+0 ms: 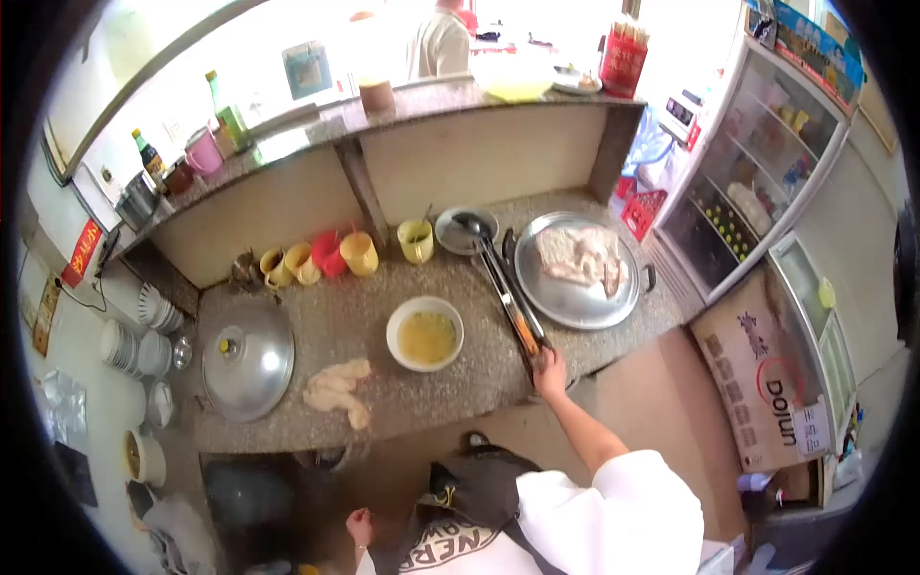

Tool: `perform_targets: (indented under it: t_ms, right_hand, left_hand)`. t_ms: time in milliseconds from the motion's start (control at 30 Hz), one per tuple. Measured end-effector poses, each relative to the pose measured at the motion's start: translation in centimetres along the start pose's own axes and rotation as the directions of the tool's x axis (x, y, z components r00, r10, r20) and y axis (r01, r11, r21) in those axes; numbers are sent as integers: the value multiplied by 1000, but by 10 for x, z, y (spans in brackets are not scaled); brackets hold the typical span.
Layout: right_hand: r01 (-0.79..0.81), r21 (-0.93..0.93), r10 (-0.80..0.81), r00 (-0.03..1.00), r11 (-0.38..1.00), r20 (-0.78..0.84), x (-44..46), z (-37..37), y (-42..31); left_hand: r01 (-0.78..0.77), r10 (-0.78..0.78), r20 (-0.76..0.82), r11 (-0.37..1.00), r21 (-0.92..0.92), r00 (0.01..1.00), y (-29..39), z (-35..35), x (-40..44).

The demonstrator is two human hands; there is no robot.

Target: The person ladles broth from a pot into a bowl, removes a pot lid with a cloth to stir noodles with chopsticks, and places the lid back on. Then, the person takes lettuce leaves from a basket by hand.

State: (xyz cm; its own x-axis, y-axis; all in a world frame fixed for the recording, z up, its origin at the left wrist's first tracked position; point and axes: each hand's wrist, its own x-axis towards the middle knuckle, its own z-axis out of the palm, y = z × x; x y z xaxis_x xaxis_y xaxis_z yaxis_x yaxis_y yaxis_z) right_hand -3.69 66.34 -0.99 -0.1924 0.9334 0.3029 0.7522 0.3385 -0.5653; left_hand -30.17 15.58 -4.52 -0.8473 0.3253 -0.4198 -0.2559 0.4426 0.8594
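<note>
My right hand (548, 372) is closed around the handle end of a long metal utensil (506, 292) at the counter's front edge. The utensil's head rests by a metal bowl (467, 231). Right of it, a round steel tray (575, 305) carries pale meat (581, 257). A white bowl of yellowish soup (426, 333) stands left of the utensil. My left hand (359, 527) hangs low below the counter, fingers curled, too small to make out whether anything is in it. Nearest to it on the counter lies a pale cloth-like item (337, 391).
A large domed lid (248, 359) sits on the counter's left. Yellow and red cups (359, 254) line the back, below a shelf with bottles (230, 123). A glass-door fridge (752, 172) and a carton (762, 383) stand right. Beyond the shelf is another person (440, 43).
</note>
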Motion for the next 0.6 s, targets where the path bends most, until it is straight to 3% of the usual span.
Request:
perform_targets:
  t_ms: [67,167,267,333,367,400,467,500,533,600]
  right_hand:
    - [-31,11,31,1000,999,-2,-19,-13,-9]
    - [53,34,-56,993,998,106,-71,-35,1]
    - [42,95,-60,980,995,187,-120,-56,6]
    - [-33,73,11,961,997,277,-151,-69,17]
    - [-76,51,53,933,996,355,-162,-77,23]
    - [-39,68,15,947,997,322,-173,-83,30]
    - [-95,64,66,930,993,362,-188,-96,43]
    - [-146,70,107,913,987,394,-192,-100,48]
    - [-145,71,105,911,987,398,-192,-104,54]
    - [-143,124,86,920,982,383,-191,-110,67]
  left_hand:
    - [25,-24,57,999,-23,998,16,0,-22]
    - [118,-119,94,993,13,988,13,1,-39]
    - [-36,8,199,990,136,980,4,13,-37]
    - [-27,-48,311,972,232,949,-43,21,-2]
    - [-67,-21,365,972,227,931,-29,31,-10]
    - [-106,7,416,971,213,909,6,55,-18]
    - [-45,-89,459,961,273,884,30,92,-15]
    - [-3,-99,500,980,199,860,43,110,-15]
    - [-117,-32,530,962,245,847,43,128,-5]
    - [-154,22,556,969,192,831,76,165,-9]
